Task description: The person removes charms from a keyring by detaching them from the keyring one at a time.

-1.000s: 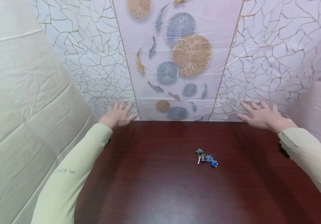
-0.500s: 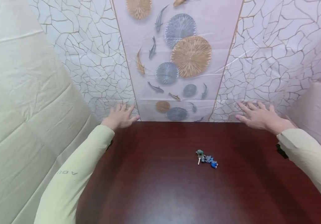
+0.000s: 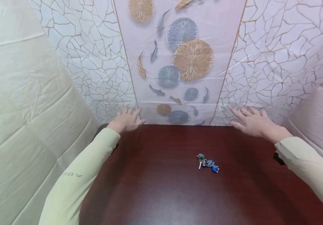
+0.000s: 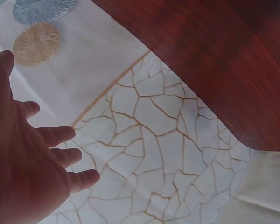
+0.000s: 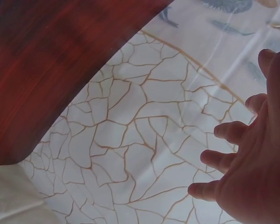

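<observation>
My two arms reach forward from the near side in pale sleeves, the left sleeve (image 3: 78, 178) slanting in from one side and the right sleeve (image 3: 310, 170) from the other, with something dark (image 3: 279, 158) showing under the right cuff. Between them spreads the dark red table (image 3: 161, 193), shiny in its near part. On it lies a small keychain (image 3: 210, 163), a key and little green and blue figures strung together in a slanting line, nearer to me than the fingers of either hand, between the two and closer to my right, well apart from both. Farther out, my left hand (image 3: 126, 121) and right hand (image 3: 252, 123) show level with each other near the table's far edge, backs up, thumbs pointing inward. The fingers of each are straight and fanned wide; the wrist views show them against the patterned cloth (image 3: 99, 62) past the edge, though I cannot tell whether they touch it. That cloth rises behind the table, white with brown crack lines, and down its middle runs a pinkish strip (image 3: 147, 103) printed with grey and gold fish and round shapes.
</observation>
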`<state>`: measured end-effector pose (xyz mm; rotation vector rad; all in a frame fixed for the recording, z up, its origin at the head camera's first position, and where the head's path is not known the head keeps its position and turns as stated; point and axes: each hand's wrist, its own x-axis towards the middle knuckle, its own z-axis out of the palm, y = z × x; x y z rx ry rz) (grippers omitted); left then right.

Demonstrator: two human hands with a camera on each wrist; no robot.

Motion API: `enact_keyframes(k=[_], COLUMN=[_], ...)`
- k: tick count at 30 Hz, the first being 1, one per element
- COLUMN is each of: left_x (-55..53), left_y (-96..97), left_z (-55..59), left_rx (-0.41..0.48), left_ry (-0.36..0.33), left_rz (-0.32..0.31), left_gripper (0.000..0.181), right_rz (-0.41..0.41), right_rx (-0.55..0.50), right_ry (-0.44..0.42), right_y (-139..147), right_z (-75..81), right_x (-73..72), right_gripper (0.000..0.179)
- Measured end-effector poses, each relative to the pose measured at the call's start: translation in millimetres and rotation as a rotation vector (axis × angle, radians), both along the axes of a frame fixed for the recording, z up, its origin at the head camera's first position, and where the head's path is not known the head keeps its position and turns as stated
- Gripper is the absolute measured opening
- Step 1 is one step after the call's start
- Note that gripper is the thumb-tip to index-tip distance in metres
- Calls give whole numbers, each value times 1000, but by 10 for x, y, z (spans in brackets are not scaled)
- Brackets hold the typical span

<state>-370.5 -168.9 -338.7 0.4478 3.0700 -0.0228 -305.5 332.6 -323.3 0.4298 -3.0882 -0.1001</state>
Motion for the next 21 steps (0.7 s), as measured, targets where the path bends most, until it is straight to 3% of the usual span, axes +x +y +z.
enact_keyframes(k=[5,12,21], left_x=[14,48,137], left_y=[60,233,365], left_z=[-38,-4,-91], left_rx=[-23,-14,-10], left_ry=[22,24,25], left_rz=[-41,-90,-135], left_gripper=[74,74,74], right_rz=[35,41,59], right_rx=[-46,-42,-45], right_ry=[-13,1,-1], right_y=[-90,-125,-184], right_z=[-62,-111,-160], right_x=[36,65,96], right_gripper=[75,74,72])
